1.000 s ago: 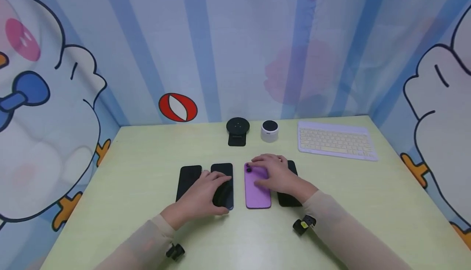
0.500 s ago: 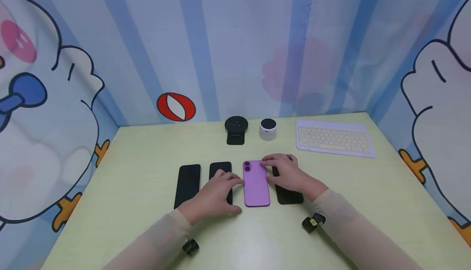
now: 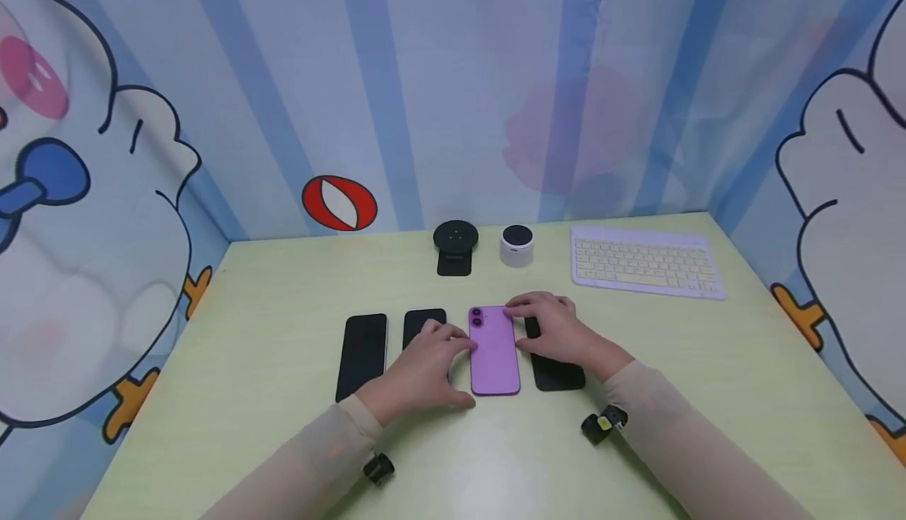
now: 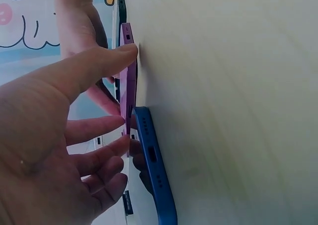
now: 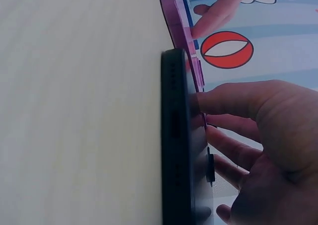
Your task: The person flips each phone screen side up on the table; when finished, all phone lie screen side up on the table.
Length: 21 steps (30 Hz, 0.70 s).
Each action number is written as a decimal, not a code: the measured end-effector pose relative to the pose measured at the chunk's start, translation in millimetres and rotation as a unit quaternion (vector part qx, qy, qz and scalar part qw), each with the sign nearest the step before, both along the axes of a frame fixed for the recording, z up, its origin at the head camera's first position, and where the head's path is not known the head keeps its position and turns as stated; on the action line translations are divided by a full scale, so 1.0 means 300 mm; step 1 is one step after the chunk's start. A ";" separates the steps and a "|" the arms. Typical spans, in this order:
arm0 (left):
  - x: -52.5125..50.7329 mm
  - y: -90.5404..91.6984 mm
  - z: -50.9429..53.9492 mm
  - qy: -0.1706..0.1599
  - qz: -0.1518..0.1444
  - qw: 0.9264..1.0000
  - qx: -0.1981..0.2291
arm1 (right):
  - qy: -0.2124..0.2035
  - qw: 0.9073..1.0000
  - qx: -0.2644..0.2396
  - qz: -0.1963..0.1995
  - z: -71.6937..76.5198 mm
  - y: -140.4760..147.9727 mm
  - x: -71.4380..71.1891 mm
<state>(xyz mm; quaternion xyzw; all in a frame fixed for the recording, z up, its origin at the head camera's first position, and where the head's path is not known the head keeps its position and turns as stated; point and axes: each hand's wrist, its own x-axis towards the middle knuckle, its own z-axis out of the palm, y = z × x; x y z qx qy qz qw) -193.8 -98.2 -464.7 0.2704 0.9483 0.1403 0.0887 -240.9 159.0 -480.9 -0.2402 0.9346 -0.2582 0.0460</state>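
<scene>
A purple phone (image 3: 494, 363) lies camera side up on the table, between my two hands. My left hand (image 3: 421, 378) reaches over the second phone (image 3: 422, 317), a dark one with a blue edge (image 4: 156, 173) in the left wrist view. Its fingertips touch the purple phone's left edge, with the thumb spread toward the lower corner. From the other side, my right hand (image 3: 555, 333) has its fingers and thumb at the purple phone's right edge. Beneath that hand lies another black phone (image 3: 557, 376), partly covered. The leftmost black phone (image 3: 362, 356) is untouched.
Behind the phones stand a black round-topped stand (image 3: 455, 245) and a small white cylinder with a dark top (image 3: 517, 246). A lilac keyboard (image 3: 646, 262) lies at the back right. A printed cloth (image 3: 467, 95) hangs behind the table.
My left hand has moved right, from the second phone to the purple phone's left edge. The right hand has shifted right, off the purple phone's back to its right edge.
</scene>
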 end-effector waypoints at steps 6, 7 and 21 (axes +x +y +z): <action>-0.004 0.012 -0.001 0.014 0.011 1.000 0.000 | -0.006 1.000 -0.002 -0.004 0.006 -0.003 0.011; -0.005 0.013 0.000 0.015 0.014 1.000 0.001 | -0.005 1.000 -0.003 -0.006 0.006 -0.005 0.012; -0.002 0.023 0.007 0.000 0.048 0.999 0.013 | -0.005 0.999 -0.035 -0.028 0.000 -0.017 0.008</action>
